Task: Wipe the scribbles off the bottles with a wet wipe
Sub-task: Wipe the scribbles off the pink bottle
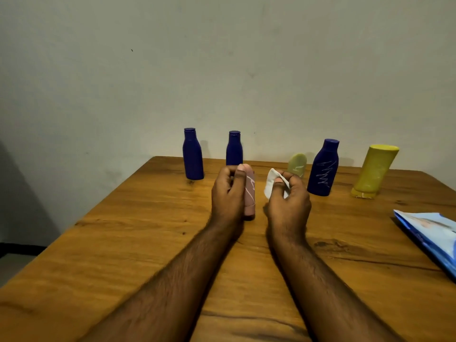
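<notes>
My left hand point(228, 193) grips a small pink bottle point(249, 196) with white scribbles on it, upright over the table's middle. Just right of it, my right hand point(288, 202) pinches a folded white wet wipe point(271, 181); the wipe is a little apart from the pink bottle. Behind my right hand stands a small pale-green bottle point(297, 165) with a scribble, partly hidden. To its right a dark blue bottle point(323, 167) carries white scribbles. Two more dark blue bottles point(193, 154) point(234, 148) stand at the back with no marks visible.
A yellow tube-shaped bottle point(376, 170) stands cap-down and leaning at the back right. A blue wet-wipe pack point(430, 233) lies at the table's right edge. The wooden table point(148, 243) ends at a wall behind the bottles.
</notes>
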